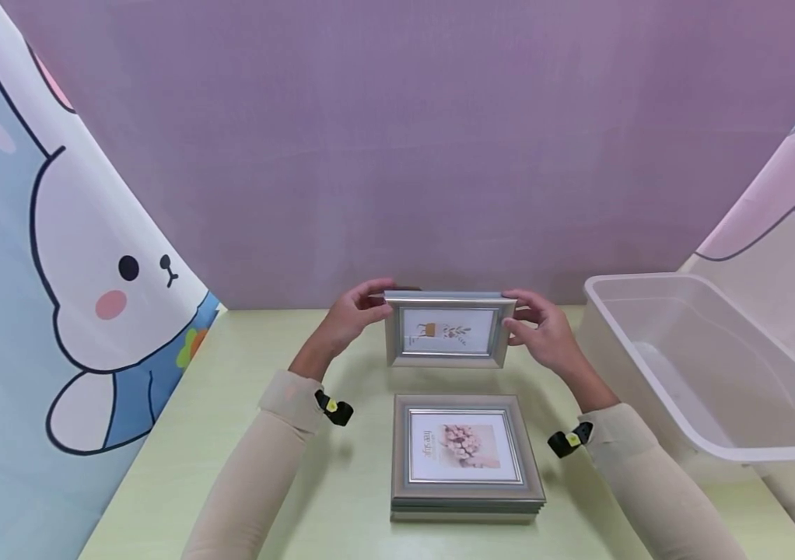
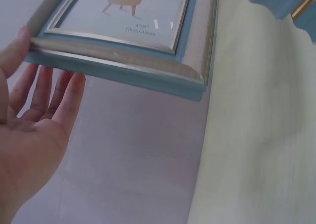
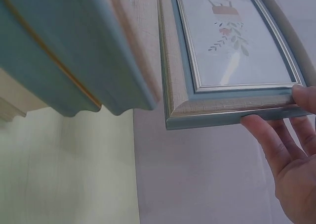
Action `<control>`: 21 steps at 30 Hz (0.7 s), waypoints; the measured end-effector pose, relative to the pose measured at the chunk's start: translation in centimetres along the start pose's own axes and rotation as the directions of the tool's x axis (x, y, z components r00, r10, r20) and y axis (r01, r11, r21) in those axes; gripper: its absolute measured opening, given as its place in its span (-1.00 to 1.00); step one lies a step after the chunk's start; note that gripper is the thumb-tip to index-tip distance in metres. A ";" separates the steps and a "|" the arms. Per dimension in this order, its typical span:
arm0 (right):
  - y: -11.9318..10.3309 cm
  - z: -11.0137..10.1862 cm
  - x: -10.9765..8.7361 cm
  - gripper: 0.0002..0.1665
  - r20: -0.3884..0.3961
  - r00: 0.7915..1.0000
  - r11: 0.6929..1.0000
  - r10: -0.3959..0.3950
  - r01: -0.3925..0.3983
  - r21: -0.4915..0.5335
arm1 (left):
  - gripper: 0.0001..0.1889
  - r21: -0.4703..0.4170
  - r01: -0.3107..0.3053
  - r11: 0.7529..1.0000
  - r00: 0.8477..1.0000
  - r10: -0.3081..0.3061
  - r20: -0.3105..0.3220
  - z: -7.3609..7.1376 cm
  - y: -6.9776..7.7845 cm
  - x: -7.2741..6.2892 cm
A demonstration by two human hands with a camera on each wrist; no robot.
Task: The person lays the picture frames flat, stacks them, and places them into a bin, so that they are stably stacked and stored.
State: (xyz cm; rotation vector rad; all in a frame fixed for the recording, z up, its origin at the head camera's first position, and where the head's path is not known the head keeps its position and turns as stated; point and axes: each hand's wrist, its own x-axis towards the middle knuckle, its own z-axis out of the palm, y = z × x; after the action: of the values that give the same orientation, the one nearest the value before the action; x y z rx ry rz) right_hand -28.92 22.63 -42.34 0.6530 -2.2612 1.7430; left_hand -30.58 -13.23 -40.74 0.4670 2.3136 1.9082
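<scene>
My left hand (image 1: 350,317) and right hand (image 1: 546,333) hold a picture frame (image 1: 448,330) by its two short sides, raised above the table and tilted so its front faces me. It has a beige border with blue-grey edges and a print of a pot with a leafy sprig, turned sideways. Each thumb presses on the front, with the other fingers at the edge and behind. Nearer me lies a stack of picture frames (image 1: 464,447), the top one showing pink flowers. In the right wrist view, the edges of the stacked frames (image 3: 74,46) fill the upper left.
A white plastic bin (image 1: 649,389) stands at the right of the pale green table (image 1: 229,404). A purple backdrop (image 1: 397,155) rises behind the table. Printed cloth with a cartoon rabbit (image 1: 117,311) hangs on the left, and another printed cloth on the right.
</scene>
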 end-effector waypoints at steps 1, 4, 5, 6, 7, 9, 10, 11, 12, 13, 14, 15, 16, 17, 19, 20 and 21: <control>0.0 0.0 0.0 -0.47 -0.003 1.000 1.000 0.001 -0.001 -0.001 | -0.52 0.006 -0.003 1.000 1.000 0.003 -0.006 0.1 0.1 -0.1; 0.1 0.0 0.0 -0.48 -0.010 1.000 1.000 -0.003 0.003 -0.002 | -0.55 0.023 -0.011 1.000 1.000 0.011 -0.021 0.3 0.3 -0.3; 0.1 0.0 -0.1 -0.48 -0.012 1.000 1.000 -0.004 0.004 -0.001 | -0.55 0.028 -0.016 0.999 1.000 0.016 -0.023 0.3 0.4 -0.4; 0.1 0.0 -0.1 -0.48 -0.013 1.000 1.000 -0.005 0.005 -0.002 | -0.56 0.036 -0.023 0.999 0.999 0.024 -0.025 0.4 0.5 -0.5; 0.1 -0.1 -0.1 -0.48 -0.013 1.000 1.000 -0.005 0.005 -0.006 | -0.57 0.043 -0.030 0.999 0.999 0.031 -0.028 0.4 0.5 -0.5; 0.0 -0.1 -0.2 -0.48 -0.015 1.000 1.000 -0.005 0.004 -0.005 | -0.60 0.061 -0.047 0.997 0.998 0.049 -0.034 0.5 0.6 -0.7; 0.0 0.0 -0.2 -0.48 -0.016 1.000 1.000 -0.005 0.005 -0.002 | -0.62 0.070 -0.058 0.996 0.997 0.061 -0.038 0.6 0.6 -0.7; -0.1 0.0 -0.3 -0.47 -0.017 1.000 1.000 -0.005 0.005 0.000 | -0.64 0.079 -0.069 0.994 0.997 0.073 -0.041 0.6 0.6 -0.8; -0.1 0.0 -0.3 -0.47 -0.019 1.000 1.000 -0.003 0.003 -0.001 | -0.66 0.090 -0.080 0.993 0.995 0.084 -0.045 0.7 0.6 -0.8; -0.2 -0.1 -0.3 -0.47 -0.021 1.000 1.000 -0.004 0.004 -0.003 | -0.68 0.096 -0.089 0.991 0.994 0.094 -0.048 0.8 0.6 -0.8; -0.2 -0.1 -0.4 -0.46 -0.026 1.000 1.000 -0.004 0.004 -0.003 | -0.69 0.100 -0.098 0.990 0.993 0.104 -0.052 0.9 0.6 -0.8; -0.2 -0.2 -0.4 -0.46 -0.030 1.000 1.000 -0.007 0.007 -0.007 | -0.70 0.105 -0.106 0.989 0.992 0.112 -0.056 0.9 0.6 -0.8; -0.3 -0.2 -0.4 -0.46 -0.034 0.999 1.000 -0.010 0.010 -0.012 | -0.71 0.107 -0.112 0.988 0.991 0.119 -0.060 1.0 0.6 -0.8; -0.4 -0.3 -0.4 -0.45 -0.039 0.999 1.000 -0.014 0.013 -0.018 | -0.71 0.110 -0.116 0.987 0.990 0.124 -0.065 1.1 0.7 -0.8; -0.5 -0.5 -0.5 -0.44 -0.049 0.999 1.000 -0.020 0.019 -0.022 | -0.71 0.114 -0.118 0.986 0.989 0.127 -0.077 1.2 0.9 -0.9; -0.6 -0.6 -0.5 -0.44 -0.053 0.998 1.000 -0.023 0.022 -0.019 | -0.71 0.115 -0.118 0.986 0.988 0.128 -0.082 1.3 1.0 -0.9; -0.7 -0.7 -0.6 -0.43 -0.056 0.998 1.000 -0.025 0.024 -0.017 | -0.71 0.116 -0.116 0.986 0.988 0.127 -0.087 1.4 1.2 -0.9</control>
State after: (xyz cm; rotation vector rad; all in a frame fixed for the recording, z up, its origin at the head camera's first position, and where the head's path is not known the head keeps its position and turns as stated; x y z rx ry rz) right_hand -28.14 23.30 -41.79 0.6180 -2.2185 1.7076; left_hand -29.10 -11.98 -39.98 0.5533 2.5165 1.8998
